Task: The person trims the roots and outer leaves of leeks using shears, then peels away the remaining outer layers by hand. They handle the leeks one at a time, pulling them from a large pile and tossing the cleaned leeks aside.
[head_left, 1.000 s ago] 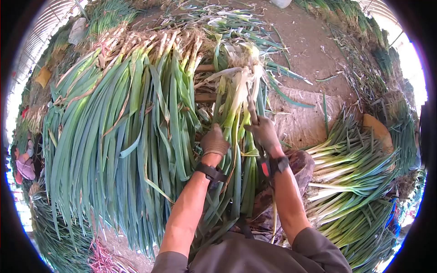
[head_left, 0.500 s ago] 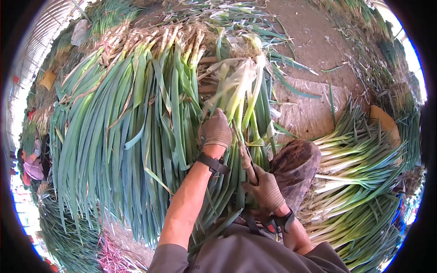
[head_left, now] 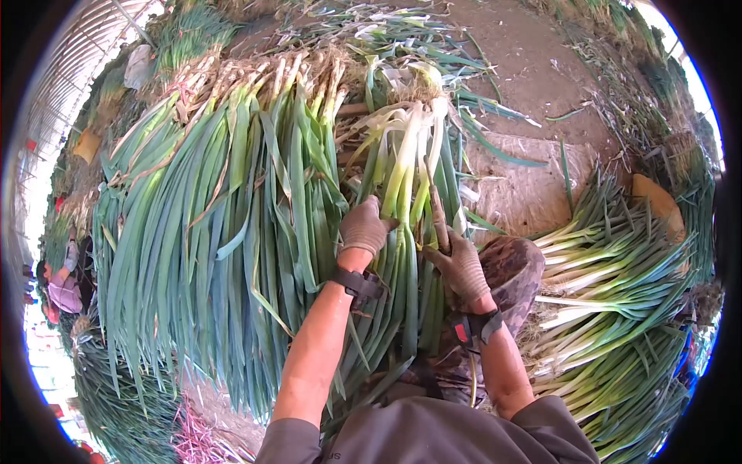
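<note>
My gloved left hand (head_left: 365, 227) rests against the long green onions (head_left: 402, 178) in front of me, thumb spread from the fingers; nothing shows in it. My gloved right hand (head_left: 462, 269) is closed round a thin brown stick-like tool (head_left: 437, 205), which points up beside the pale stems. The onions lie with roots away from me and leaves toward my body. To their left spreads a wide layer of similar onions (head_left: 209, 201), its dry roots along the far edge.
Peeled onions (head_left: 610, 286) are piled at the right, beyond my bent knee (head_left: 514, 271). Loose leaves (head_left: 386, 27) litter the ground at the far side. A flat board (head_left: 525, 185) lies right of centre. Pink ties (head_left: 201, 437) lie lower left. Another person (head_left: 63, 290) is at the far left.
My left hand has come off the stems slightly, its thumb now spread. My right hand has moved up and forward with the tool, which now stands more upright.
</note>
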Motion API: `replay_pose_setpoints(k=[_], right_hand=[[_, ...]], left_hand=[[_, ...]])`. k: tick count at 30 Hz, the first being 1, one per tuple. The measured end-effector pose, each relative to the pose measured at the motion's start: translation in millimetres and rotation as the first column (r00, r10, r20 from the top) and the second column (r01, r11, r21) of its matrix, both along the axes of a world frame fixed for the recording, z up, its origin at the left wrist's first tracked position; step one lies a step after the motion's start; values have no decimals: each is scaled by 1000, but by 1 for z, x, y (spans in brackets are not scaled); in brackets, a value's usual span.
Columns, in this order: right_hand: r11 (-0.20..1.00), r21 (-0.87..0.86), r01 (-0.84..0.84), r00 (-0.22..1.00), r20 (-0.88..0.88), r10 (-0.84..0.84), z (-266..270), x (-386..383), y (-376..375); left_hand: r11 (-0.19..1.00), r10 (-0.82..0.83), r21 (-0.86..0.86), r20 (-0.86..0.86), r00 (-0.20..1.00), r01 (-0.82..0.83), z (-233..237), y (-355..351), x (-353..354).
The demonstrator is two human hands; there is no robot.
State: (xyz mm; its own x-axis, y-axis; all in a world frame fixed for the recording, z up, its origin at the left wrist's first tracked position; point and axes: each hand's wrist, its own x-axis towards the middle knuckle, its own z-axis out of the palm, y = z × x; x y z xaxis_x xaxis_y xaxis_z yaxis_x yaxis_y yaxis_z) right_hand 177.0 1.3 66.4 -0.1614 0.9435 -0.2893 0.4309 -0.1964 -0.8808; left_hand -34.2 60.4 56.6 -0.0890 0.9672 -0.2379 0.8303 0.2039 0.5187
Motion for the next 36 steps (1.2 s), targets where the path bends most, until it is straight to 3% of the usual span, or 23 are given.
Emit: replay_pose_setpoints(k=[1,4,7,9,12,17,20,26,29,30,33,34,36], right_hand=[[1000,21,-15,998,53,13,4,1,-4],[992,-92,-81,995,-71,75,16,5,-38],[969,-198,-147,989,-61,137,50,7,-63],[958,-182,-223,975,-50,217,49,8,-86],[966,-162,-204,978,-71,195,45,7,-107],[991,-38,-129,990,-59,126,19,9,-113],[980,-122,-160,984,-103,148,23,10,-110],[999,-31,-42,996,-85,39,9,7,-93],[988,-2,-157,987,24,157,10,7,-72],[990,-37,-134,991,-19,134,15,5,-65],[997,78,13,1000,3,-14,-1,4,-31],[993,121,-13,1000,0,13,-7,4,-17],[996,78,34,999,-17,-33,-16,5,12]], left_hand=[[1000,-8,-21,54,998,9,-10,3,-7],[996,-14,-84,209,978,32,-21,10,-20],[982,28,-187,207,978,11,-37,17,-29],[987,0,-158,60,998,10,-31,13,-25],[995,-13,-97,-254,967,-12,2,8,-3],[997,-14,-77,-362,932,-16,14,0,4],[997,-38,-83,-417,908,4,8,1,12],[997,-58,-69,-474,878,28,7,-2,23],[997,-79,-37,-533,842,70,-5,0,21],[996,-86,-27,-534,841,84,-6,-1,20],[995,-84,-4,-522,849,96,-8,-6,19],[996,-79,-3,-512,855,90,-9,-6,19],[995,-76,16,-493,867,96,-14,-7,21]])
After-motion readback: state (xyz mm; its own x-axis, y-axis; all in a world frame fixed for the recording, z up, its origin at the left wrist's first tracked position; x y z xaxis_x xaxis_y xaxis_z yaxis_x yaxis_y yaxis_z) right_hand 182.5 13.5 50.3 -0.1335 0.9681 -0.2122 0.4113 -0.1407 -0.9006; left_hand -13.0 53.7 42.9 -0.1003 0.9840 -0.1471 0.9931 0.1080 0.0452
